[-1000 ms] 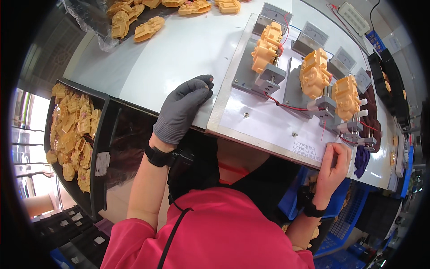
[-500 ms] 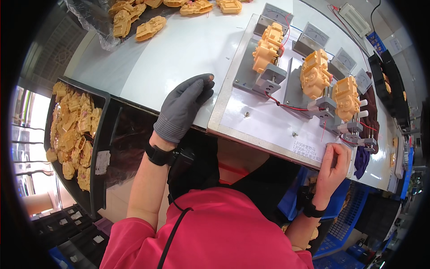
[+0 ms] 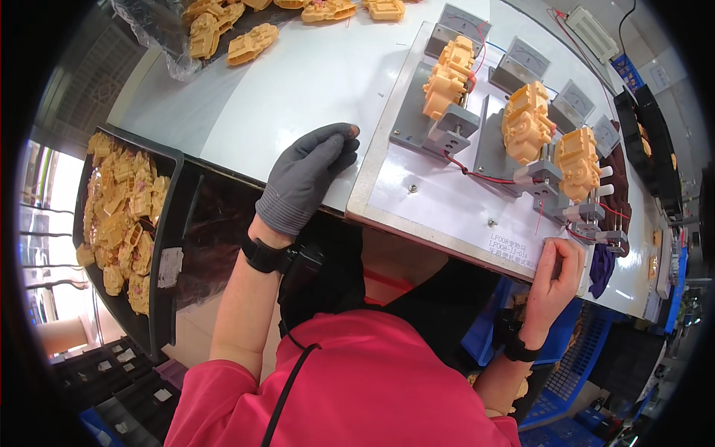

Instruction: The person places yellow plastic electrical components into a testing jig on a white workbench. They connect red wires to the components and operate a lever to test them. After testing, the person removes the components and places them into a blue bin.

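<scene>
We're resting the gloved left hand [image 3: 307,177] flat, fingers together, on the desk [image 3: 298,82] at the test board's [image 3: 447,205] 9 o'clock edge; the bare right hand [image 3: 558,272] is pinching its 5 o'clock edge. The board is looking stiff and fairly heavy, its yellow plastic parts [image 3: 526,121] fragile, so we're judging the bare edges the safe grip.

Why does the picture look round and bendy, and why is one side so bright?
Head view: the fisheye lens bends the white table edge and leaves black corners; bright light washes out the left side beside the tray of yellow parts; the gloved left hand and bare right hand look sharp.
</scene>
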Demonstrator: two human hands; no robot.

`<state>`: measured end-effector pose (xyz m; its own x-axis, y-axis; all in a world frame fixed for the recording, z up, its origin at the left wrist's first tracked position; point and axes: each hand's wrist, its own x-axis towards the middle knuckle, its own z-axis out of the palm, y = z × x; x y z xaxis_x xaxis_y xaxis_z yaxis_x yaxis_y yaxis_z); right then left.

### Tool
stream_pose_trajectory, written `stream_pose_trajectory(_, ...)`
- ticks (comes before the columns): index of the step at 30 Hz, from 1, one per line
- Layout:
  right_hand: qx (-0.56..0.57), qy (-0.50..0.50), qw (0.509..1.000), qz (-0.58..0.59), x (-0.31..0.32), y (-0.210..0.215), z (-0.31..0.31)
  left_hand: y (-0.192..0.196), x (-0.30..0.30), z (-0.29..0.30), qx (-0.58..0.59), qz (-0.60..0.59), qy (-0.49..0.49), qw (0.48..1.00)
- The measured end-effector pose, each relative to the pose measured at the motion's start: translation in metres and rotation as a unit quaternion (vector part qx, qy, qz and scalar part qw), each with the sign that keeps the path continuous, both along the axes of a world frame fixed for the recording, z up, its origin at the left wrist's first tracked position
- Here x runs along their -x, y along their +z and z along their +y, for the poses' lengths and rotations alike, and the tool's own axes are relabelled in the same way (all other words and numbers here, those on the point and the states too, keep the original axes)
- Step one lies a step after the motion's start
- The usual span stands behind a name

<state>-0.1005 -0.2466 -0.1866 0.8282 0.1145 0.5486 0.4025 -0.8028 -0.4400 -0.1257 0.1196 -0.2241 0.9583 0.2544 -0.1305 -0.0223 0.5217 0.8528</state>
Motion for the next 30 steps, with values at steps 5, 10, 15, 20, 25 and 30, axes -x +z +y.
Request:
stream_pose_trajectory(5,0.004,0.001,1.0,-0.004,0.0,-0.001,0.0,0.005,0.001,-0.001,0.001,0.018,0.0,1.0)
stream_pose_trajectory(10,-0.003,0.0,1.0,0.001,0.001,0.0,0.001,0.005,0.003,-0.002,0.004,0.024,0.018,1.0)
stream_pose_trajectory(15,-0.009,0.002,1.0,-0.006,0.0,0.0,0.001,0.01,0.002,-0.007,-0.017,0.039,0.03,0.999)
stream_pose_trajectory(20,-0.002,0.003,1.0,-0.009,-0.001,0.005,0.003,-0.001,0.002,-0.002,0.003,0.019,0.031,0.999)
stream_pose_trajectory(25,-0.018,0.002,1.0,-0.013,-0.002,0.001,0.001,-0.007,-0.002,-0.004,-0.002,0.002,0.048,0.999)
stream_pose_trajectory(30,-0.016,0.001,1.0,-0.019,-0.001,0.0,0.0,-0.001,-0.003,-0.003,0.024,0.016,0.04,0.999)
